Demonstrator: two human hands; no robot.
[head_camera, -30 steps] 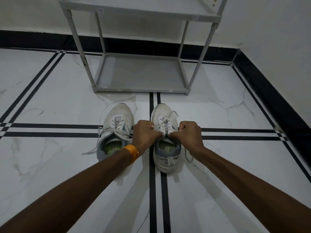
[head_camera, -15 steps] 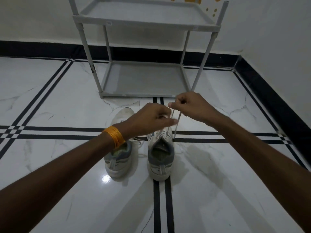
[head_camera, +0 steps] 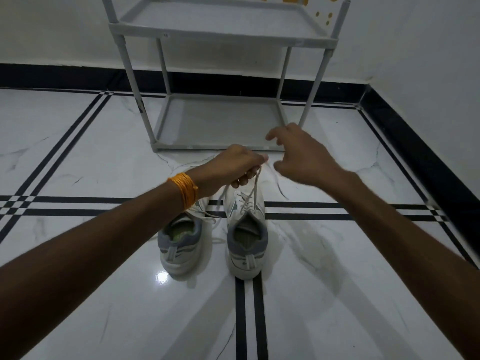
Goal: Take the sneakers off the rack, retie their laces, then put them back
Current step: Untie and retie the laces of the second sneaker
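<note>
Two white-and-grey sneakers stand side by side on the floor, heels toward me. The right sneaker [head_camera: 246, 245] has its laces [head_camera: 253, 190] pulled up taut; my left hand [head_camera: 233, 166], with an orange thread band at the wrist, pinches them above the shoe. The left sneaker [head_camera: 179, 242] is partly hidden under my left forearm, with loose laces trailing beside it. My right hand [head_camera: 298, 157] hovers just right of the left hand, fingers spread, holding nothing. The grey rack [head_camera: 220, 120] stands behind the shoes with both shelves bare.
White marble floor with black stripes [head_camera: 249, 320] runs under the shoes. A black skirting [head_camera: 415, 157] and white wall close in on the right and behind the rack. A bright reflection [head_camera: 162, 276] shows on the floor by the left sneaker's heel.
Both hands rose from the right sneaker's tongue, drawing its laces upward. My right hand has since released the lace and opened; my left hand now holds both strands. The view has drawn back.
</note>
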